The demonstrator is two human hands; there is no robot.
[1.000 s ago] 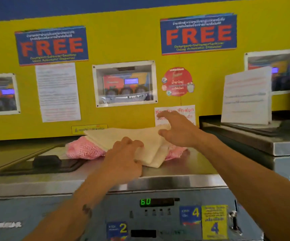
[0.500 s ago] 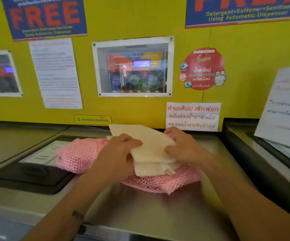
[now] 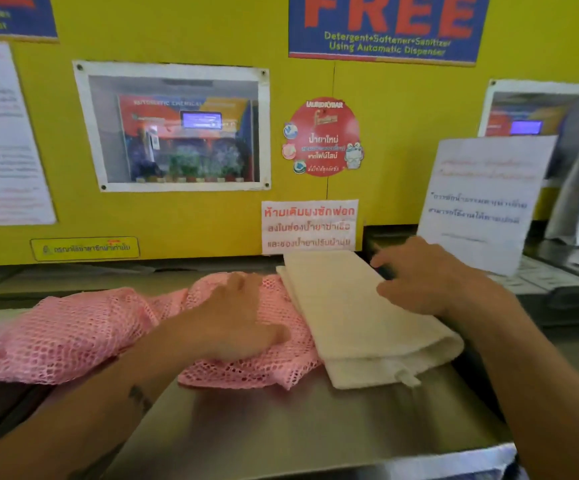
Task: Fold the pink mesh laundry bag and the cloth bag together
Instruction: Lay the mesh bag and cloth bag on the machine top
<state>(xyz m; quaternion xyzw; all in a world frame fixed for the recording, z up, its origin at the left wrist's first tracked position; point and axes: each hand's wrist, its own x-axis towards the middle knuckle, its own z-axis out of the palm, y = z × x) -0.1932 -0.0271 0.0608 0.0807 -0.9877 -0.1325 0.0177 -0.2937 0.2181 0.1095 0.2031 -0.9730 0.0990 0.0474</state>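
Cloth bag (image 3: 357,313), cream and folded into a long strip, lies on the steel machine top (image 3: 316,427), its left edge over the pink mesh laundry bag (image 3: 83,334). The right hand (image 3: 430,275) rests on the strip's right edge with fingers spread and flat, likely pinning the fold. The left hand (image 3: 232,317) presses the mesh, fingers loosely bent, gripping nothing plainly, probably flattening it. The strip's long axis runs from the yellow wall (image 3: 402,140) toward the person; the mesh sprawls sideways to the left.
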